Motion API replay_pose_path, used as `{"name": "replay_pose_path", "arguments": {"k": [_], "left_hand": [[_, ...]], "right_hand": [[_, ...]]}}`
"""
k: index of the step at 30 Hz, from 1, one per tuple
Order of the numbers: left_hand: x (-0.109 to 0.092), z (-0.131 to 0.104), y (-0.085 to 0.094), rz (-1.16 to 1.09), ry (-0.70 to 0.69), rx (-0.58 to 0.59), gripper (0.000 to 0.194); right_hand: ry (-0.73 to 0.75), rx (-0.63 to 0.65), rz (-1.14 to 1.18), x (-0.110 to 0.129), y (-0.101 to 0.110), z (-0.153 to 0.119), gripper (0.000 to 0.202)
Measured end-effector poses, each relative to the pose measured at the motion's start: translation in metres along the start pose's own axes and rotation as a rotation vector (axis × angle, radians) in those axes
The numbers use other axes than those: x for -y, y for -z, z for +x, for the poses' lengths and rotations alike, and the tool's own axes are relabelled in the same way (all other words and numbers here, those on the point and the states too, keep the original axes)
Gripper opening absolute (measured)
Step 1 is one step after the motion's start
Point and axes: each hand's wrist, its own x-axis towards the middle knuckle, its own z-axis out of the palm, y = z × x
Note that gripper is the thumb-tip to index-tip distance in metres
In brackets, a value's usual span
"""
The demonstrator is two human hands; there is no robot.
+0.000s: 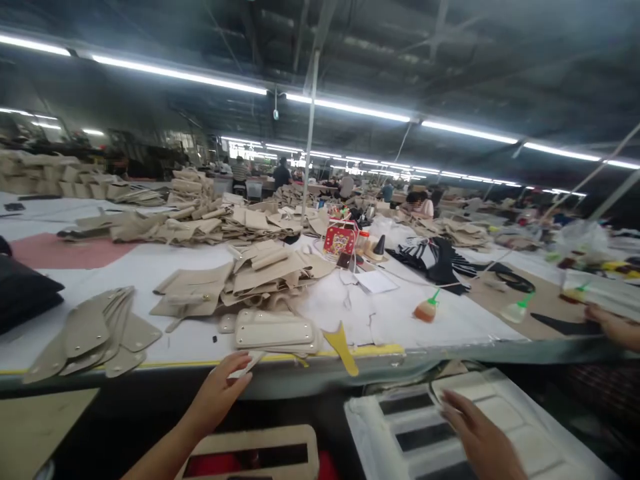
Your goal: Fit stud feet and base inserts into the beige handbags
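Observation:
At the table's front edge, my left hand (217,393) is closed, with a small white piece (249,364) between thumb and fingers. Just beyond it lies a stack of rounded cream straps (273,332) with metal studs. My right hand (480,433), blurred, reaches over a pale board (367,427) with dark strips. Its fingertips touch the rounded edge of a cream panel (493,403); whether they grip it is unclear. Below, between my hands, is a cream frame-shaped piece (260,437) with a dark and red opening.
A yellow tool (343,350) overhangs the table edge. Studded beige pieces (95,333) and piled beige panels (260,273) lie left and behind. Glue bottles (426,309) with green nozzles and a red box (340,240) stand farther right. Another person's hand (615,327) is at far right.

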Motion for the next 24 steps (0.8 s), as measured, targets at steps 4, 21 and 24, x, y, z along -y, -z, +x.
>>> {"name": "replay_pose_path", "arguments": {"k": [4, 21, 24], "left_hand": [[0.032, 0.009, 0.012, 0.062, 0.026, -0.042, 0.036], [0.03, 0.256, 0.039, 0.752, -0.106, -0.225, 0.067], [0.028, 0.269, 0.046, 0.843, -0.181, -0.164, 0.044]], "right_hand": [[-0.448, -0.022, -0.064, -0.026, -0.078, 0.086, 0.02], [-0.034, 0.552, -0.604, -0.036, -0.238, 0.349, 0.026], [0.016, 0.604, -0.661, -0.008, -0.236, 0.348, 0.021]]}}
